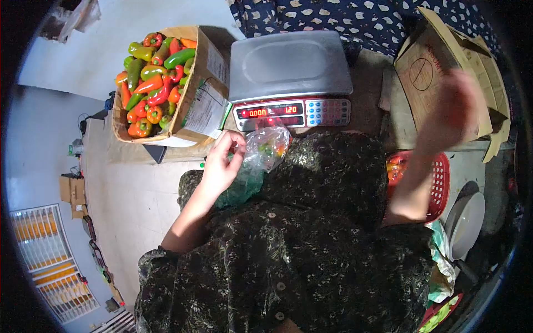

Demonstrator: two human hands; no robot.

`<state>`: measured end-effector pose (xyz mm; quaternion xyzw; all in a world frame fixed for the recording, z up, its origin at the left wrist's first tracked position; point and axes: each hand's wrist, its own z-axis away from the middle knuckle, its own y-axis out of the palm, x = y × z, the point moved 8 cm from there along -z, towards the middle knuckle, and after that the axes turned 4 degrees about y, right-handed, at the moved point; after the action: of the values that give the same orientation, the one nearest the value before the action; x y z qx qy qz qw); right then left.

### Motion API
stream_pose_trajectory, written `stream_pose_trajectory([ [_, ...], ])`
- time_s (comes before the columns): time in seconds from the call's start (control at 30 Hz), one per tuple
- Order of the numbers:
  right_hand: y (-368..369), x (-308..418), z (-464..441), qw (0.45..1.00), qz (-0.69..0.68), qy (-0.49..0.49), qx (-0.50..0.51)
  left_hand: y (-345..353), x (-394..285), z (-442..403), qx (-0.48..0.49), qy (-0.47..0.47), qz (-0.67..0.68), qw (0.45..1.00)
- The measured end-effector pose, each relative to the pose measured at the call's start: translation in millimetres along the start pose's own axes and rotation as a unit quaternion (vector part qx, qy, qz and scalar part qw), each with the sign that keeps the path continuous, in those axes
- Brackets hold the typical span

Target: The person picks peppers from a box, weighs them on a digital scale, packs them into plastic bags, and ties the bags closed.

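My left hand (225, 161) is closed, its fingers pinched at the side of a clear plastic bag (269, 145). Green and orange-red peppers show through the plastic, and the bag rests at my lap just below the scale. My right hand (461, 105) is raised at the right, in front of an open cardboard box (425, 69); motion smears its fingers, so I cannot see whether they hold anything. Under my right forearm stands a red plastic basket (440, 186) with orange-red pieces in plastic inside.
A digital scale (291, 66) with a lit red display sits ahead of me. To its left, a cardboard box (205, 105) is heaped with red, green and orange peppers (150, 83). A white round dish (467, 225) leans at the lower right. Dark patterned cloth (355, 19) hangs behind.
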<state>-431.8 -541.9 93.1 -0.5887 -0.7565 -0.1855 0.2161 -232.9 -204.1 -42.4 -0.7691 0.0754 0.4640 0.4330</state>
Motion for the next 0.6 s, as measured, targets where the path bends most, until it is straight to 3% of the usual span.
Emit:
stream_pose_trajectory([
  [0.07,-61,-5,-69,0.973,0.148,-0.1,-0.146,-1,-2,-2,0.011,0.007,-0.005,1.0],
  [0.1,-82,-32,-104,0.937,0.301,-0.11,-0.139,0,2,-2,0.021,-0.002,-0.011,1.0],
  [0.17,-114,-129,-164,0.757,0.651,-0.05,-0.011,3,1,-4,0.025,0.007,-0.007,1.0],
  [0.2,-129,-182,-171,0.685,0.723,0.005,0.09,3,1,-4,0.022,0.011,-0.008,1.0],
  [0.33,-137,-270,-118,0.722,0.597,0.216,0.275,3,-6,-2,0.054,0.032,0.009,0.998],
  [0.37,-112,-220,-113,0.818,0.517,0.106,0.229,1,-6,0,0.046,0.028,0.012,0.998],
  [0.4,-86,-163,-103,0.877,0.437,-0.019,0.198,0,-6,1,0.041,0.025,0.013,0.999],
  [0.47,17,-27,-31,0.942,0.221,0.081,0.238,-4,-12,1,0.039,0.029,0.03,0.998],
  [0.53,93,51,52,0.932,0.017,0.067,0.355,-6,-23,-1,0.047,0.048,0.014,0.998],
  [0.6,157,103,139,0.859,-0.125,0.025,0.496,-6,-26,-5,0.043,0.047,0.003,0.998],
])
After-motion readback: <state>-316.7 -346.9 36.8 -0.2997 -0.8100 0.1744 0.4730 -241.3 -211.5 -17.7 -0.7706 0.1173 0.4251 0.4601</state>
